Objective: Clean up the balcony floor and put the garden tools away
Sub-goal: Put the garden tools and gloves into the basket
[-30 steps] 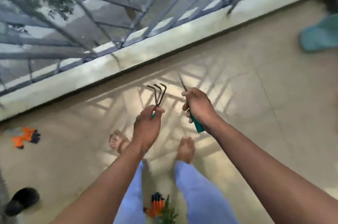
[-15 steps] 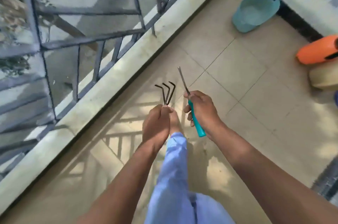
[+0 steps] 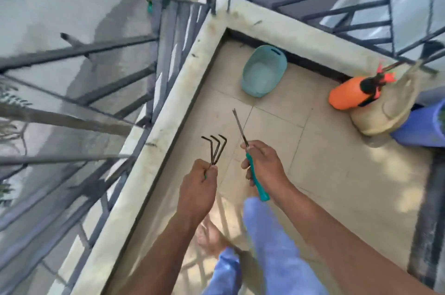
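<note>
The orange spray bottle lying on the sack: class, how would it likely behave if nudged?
The orange spray bottle lies on its side, so its rounded body would probably roll. The sack under it looks soft and uneven, so it may slide off. How full it is cannot be seen.

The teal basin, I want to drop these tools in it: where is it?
In the head view the teal basin lies on the floor in the balcony's far corner, against the ledge, left of the orange sprayer.

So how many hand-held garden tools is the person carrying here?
2: a three-pronged hand rake held in the left hand, and a narrow-bladed tool with a teal handle in the right hand.
</note>
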`<state>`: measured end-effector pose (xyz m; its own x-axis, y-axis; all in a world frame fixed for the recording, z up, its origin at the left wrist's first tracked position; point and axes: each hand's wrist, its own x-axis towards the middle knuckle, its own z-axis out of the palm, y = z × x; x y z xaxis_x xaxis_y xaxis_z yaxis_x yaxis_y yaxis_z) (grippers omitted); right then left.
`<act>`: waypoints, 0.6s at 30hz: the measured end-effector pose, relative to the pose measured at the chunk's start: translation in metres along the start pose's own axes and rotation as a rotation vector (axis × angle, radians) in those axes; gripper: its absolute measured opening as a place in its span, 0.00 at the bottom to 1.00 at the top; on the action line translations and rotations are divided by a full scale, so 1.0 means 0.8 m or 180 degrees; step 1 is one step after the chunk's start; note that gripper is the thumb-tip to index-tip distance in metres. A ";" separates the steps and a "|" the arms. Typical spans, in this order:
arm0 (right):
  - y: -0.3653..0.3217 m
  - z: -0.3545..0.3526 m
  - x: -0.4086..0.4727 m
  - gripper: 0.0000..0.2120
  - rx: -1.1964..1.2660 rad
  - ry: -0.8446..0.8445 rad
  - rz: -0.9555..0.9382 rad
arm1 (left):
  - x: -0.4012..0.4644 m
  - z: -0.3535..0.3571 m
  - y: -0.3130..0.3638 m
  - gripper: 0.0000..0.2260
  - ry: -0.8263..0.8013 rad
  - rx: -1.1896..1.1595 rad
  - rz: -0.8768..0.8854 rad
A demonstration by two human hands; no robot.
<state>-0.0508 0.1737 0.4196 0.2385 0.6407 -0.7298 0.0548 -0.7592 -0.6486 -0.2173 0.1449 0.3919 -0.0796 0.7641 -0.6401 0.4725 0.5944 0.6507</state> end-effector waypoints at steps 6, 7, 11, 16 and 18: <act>-0.056 -0.049 0.102 0.11 0.0236 0.0108 0.0117 | 0.086 0.044 0.093 0.12 -0.0099 0.0017 0.0053; -0.063 -0.056 0.119 0.11 0.0247 0.0115 0.0158 | 0.101 0.053 0.105 0.11 -0.0116 0.0020 -0.0016; -0.083 -0.083 0.192 0.08 0.0220 0.0081 0.0275 | 0.161 0.091 0.156 0.10 -0.0187 0.0098 -0.0156; -0.082 -0.105 0.282 0.08 0.0472 -0.0171 0.0696 | 0.234 0.140 0.196 0.05 -0.0280 0.0093 -0.0357; -0.075 -0.110 0.322 0.08 0.0487 -0.0212 0.0855 | 0.272 0.159 0.193 0.06 -0.0360 0.0194 -0.0277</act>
<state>0.0924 0.3743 0.2895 0.1604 0.4296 -0.8887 -0.1492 -0.8794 -0.4521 -0.0500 0.3712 0.3008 -0.0249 0.6753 -0.7371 0.5209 0.6381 0.5670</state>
